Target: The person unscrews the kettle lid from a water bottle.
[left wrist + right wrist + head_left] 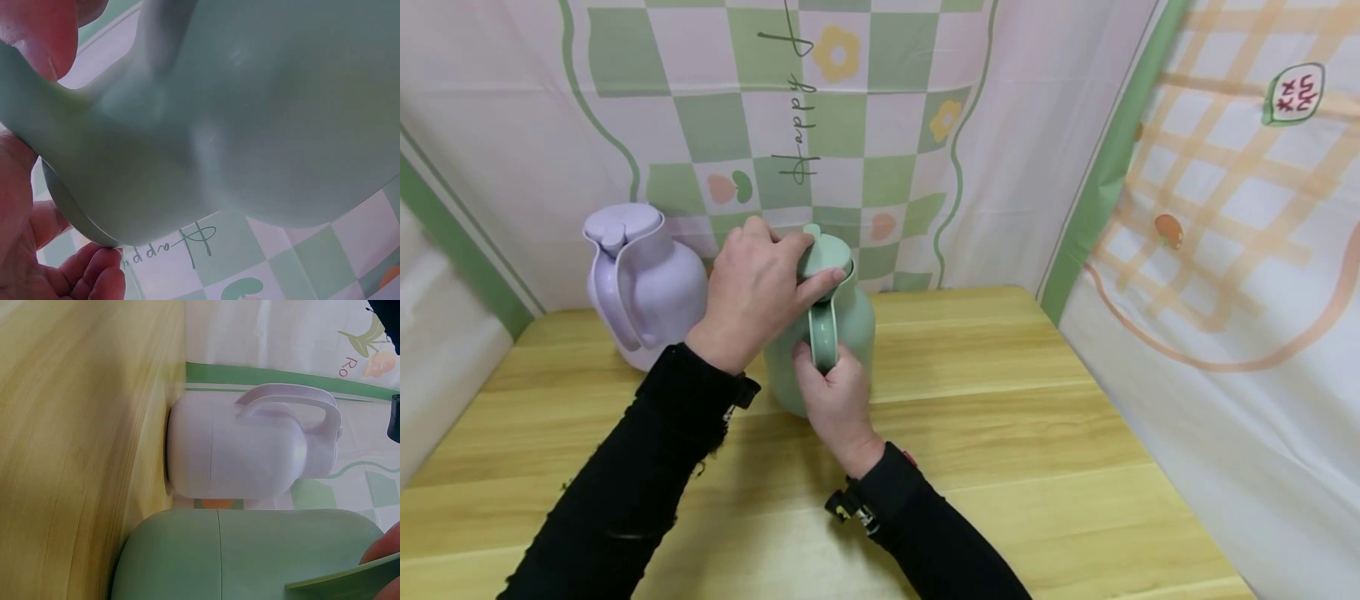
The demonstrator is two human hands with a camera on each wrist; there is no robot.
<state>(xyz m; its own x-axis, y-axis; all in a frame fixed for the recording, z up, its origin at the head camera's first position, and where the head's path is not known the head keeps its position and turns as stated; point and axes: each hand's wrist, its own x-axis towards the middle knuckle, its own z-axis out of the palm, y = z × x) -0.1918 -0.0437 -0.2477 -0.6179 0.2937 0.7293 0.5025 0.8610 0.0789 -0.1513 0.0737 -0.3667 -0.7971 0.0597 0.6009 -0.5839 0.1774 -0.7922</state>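
Note:
A green thermos jug (855, 329) stands upright on the table, its handle (823, 337) turned toward me. My right hand (841, 404) grips the lower part of that handle. Over the top, my left hand (756, 279) holds the round green lid (829, 252), with the thumb on the near side and fingers at the far left edge. In the left wrist view the left hand (44, 269) reaches round the rim, close to the jug's neck (125, 181). The lid sits at the mouth of the jug. Part of its left side is hidden behind the left hand.
A lilac thermos jug (662, 287) of similar shape stands to the left, near the back edge, its lid on. Beneath both is a wood-grain table (985, 467). Printed cloth hangs behind (775, 125) and on both sides.

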